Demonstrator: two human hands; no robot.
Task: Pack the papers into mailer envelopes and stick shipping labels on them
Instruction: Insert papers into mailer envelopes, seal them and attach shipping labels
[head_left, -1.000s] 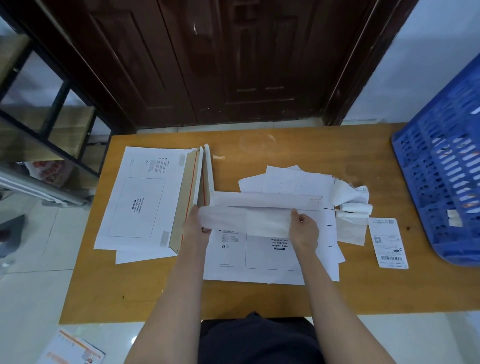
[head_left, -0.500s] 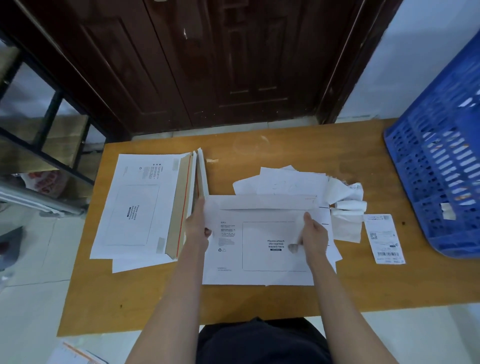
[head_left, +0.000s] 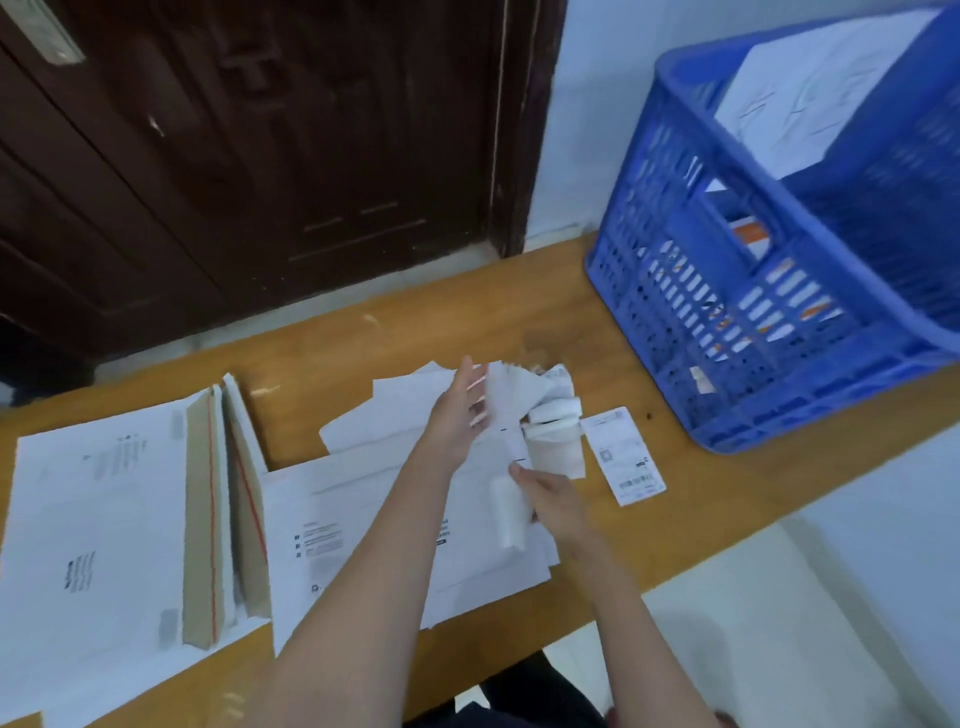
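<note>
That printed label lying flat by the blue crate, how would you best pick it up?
The label lies flat on the table, so there is nothing to wrap fingers round. I'd probably come from its right long edge, which has bare wood beside it, lift that edge with a fingertip and pinch the border. The left edge sits close to the paper scraps.

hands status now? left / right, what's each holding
Left hand: open, fingers straight, reaching over the pile of paper scraps; holds nothing.
Right hand: grip closed on a peeled white backing strip.
</note>
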